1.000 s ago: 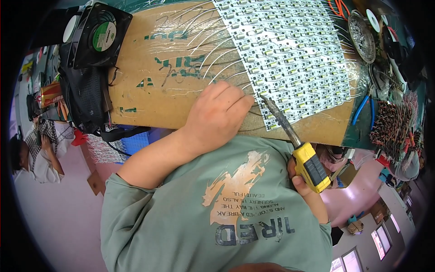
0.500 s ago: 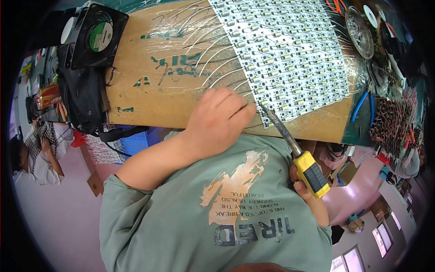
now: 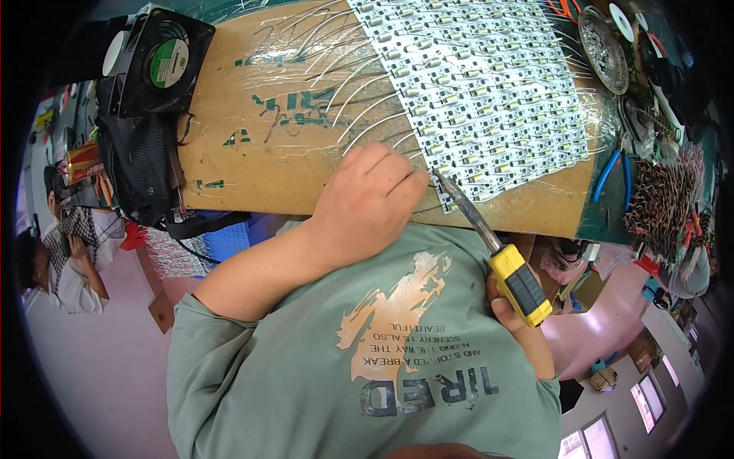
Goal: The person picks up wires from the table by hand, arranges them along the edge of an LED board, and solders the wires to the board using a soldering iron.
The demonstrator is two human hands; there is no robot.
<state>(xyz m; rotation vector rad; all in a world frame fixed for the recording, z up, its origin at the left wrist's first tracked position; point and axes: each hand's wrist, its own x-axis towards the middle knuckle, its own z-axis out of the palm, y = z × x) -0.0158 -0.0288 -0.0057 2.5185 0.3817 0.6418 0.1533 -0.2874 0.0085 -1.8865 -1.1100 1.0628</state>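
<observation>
A white sheet of small circuit boards (image 3: 489, 99) lies on the cardboard, with thin white wires (image 3: 359, 115) sticking out along its left edge. My left hand (image 3: 372, 200) is closed, its fingers drawn together beside the sheet's near left corner; whatever they pinch is hidden. In my right hand (image 3: 505, 310) is a soldering iron (image 3: 520, 284) with a yellow and black handle. Its metal shaft slants up to the left, and the tip is at the sheet's left edge close to my left fingertips. Whether the tip touches a board is too small to tell.
A black fan (image 3: 164, 65) stands at the back left above a dark mesh bag (image 3: 138, 164). To the right are a round metal dish (image 3: 604, 50), blue-handled pliers (image 3: 609, 176) and a heap of wired parts (image 3: 665, 199). Another person (image 3: 76, 252) sits at far left.
The soldering iron and my right hand have shifted slightly up and to the left. My left hand keeps nearly the same place and closed shape.
</observation>
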